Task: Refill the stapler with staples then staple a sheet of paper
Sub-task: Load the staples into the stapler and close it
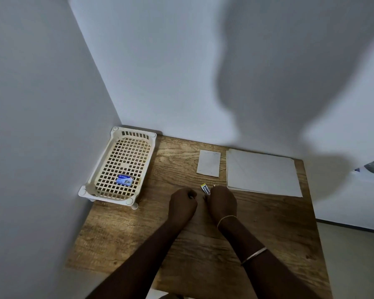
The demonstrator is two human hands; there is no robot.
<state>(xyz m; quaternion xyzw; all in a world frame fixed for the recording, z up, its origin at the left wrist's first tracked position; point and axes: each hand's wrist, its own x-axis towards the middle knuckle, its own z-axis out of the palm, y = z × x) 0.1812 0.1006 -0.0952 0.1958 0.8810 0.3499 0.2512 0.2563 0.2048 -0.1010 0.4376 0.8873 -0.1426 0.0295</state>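
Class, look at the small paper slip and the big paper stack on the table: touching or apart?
Apart. The head view shows a strip of bare wooden table between the small paper slip and the big paper stack.

Wood table [268,223] in corner, grey walls [41,83] w/ shadow

Both forearms are bare, with no sleeves showing anywhere in view. The left hand [183,203] wears nothing on its wrist or forearm. At the wrist of the right hand [222,201] sits a thin pale band [226,219], perhaps a thread or a slim bangle, and further up that forearm is a narrow metallic bangle [255,254].
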